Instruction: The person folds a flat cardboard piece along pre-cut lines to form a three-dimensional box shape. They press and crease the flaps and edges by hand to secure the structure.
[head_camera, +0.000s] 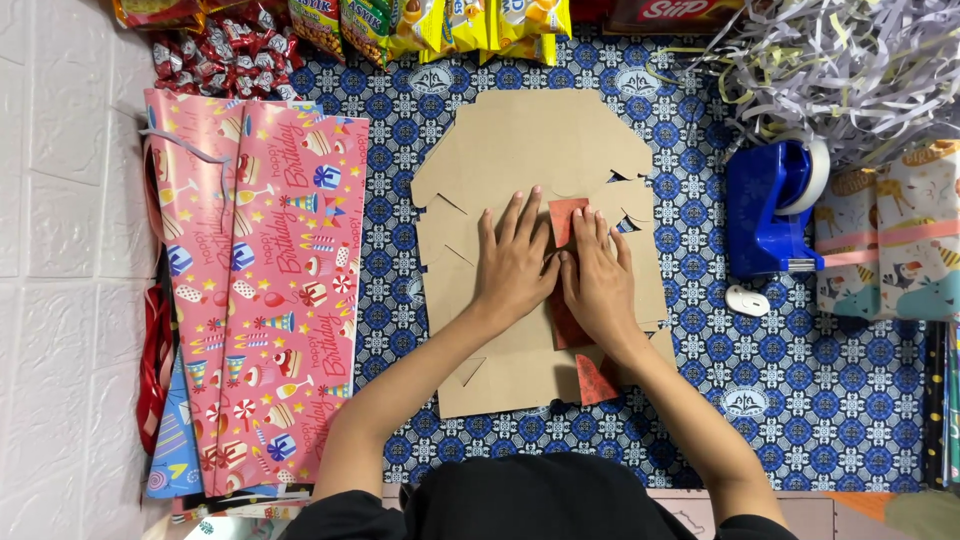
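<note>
Hands, my left (513, 262) and right (598, 278), press flat together on the cardboard (520, 150), whose red panel (568, 218) might crease crooked if my palms slide.

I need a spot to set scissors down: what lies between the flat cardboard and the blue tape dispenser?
In the head view, only bare blue patterned cloth separates the cardboard from the tape dispenser.
</note>
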